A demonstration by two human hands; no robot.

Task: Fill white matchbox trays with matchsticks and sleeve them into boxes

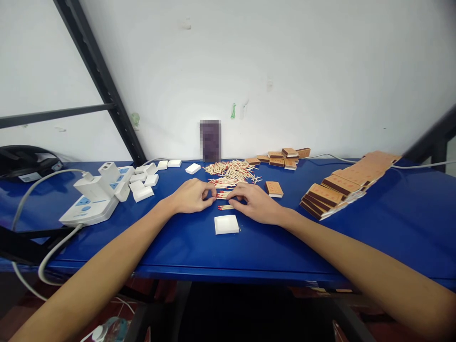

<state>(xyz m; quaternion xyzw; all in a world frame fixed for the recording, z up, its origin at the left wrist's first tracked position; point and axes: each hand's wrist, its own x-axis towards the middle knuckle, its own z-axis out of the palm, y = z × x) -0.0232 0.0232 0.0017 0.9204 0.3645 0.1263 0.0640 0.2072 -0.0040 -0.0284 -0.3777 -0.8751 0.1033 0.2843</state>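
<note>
Between my two hands lies a small row of red-tipped matches (222,195) on the blue table. My left hand (194,195) pinches at their left ends, thumb and forefinger curled together. From the other side my right hand (254,202) has its fingertips closed on the right ends. A few more matches (225,207) lie just below, partly under the right hand. Closer to me sits a white matchbox tray (226,224). Behind the hands spreads a heap of loose matches (231,171). A closed brown matchbox (274,189) rests right of the right hand.
Several white trays (143,191) lie at left beside a white power strip (89,209) with plugs and cables. A long fanned stack of matchbox sleeves (342,185) is at right. More matchboxes (277,159) sit by the wall, and a blurred dark panel (211,140) stands there.
</note>
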